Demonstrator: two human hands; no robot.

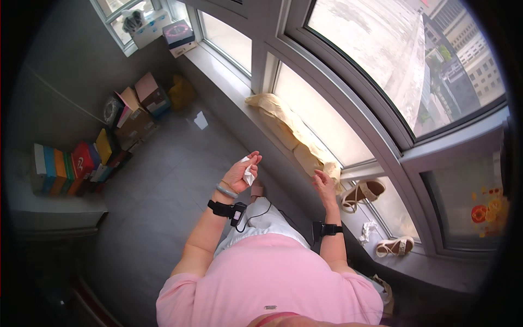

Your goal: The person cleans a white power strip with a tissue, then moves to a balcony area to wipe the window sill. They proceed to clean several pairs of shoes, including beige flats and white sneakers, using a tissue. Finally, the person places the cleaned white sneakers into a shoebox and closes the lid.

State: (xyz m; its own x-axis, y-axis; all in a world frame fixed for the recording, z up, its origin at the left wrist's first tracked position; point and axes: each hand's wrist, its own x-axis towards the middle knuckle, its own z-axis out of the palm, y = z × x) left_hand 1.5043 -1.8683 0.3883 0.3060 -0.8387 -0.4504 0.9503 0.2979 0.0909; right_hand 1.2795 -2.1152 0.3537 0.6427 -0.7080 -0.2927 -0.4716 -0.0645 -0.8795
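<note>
A crumpled white tissue (249,176) is wrapped in the curled fingers of my left hand (236,175), which is raised in front of me over the floor. My right hand (325,189) is held beside the window sill, its fingers loosely bent and apart, with nothing visible in them. Just beyond it, a pale yellow cloth (294,136) lies bunched along the sill. To the right, a strappy sandal (364,195) leans at the window. A second sandal (395,247) rests nearer on the sill, and another crumpled tissue (368,231) lies between the two.
The window sill (226,84) runs diagonally along large framed windows. Cardboard boxes (133,117) and a yellow bag (181,92) stand by the far wall. Upright books and folders (60,170) line a ledge at left. More boxes (178,35) sit at the far sill corner.
</note>
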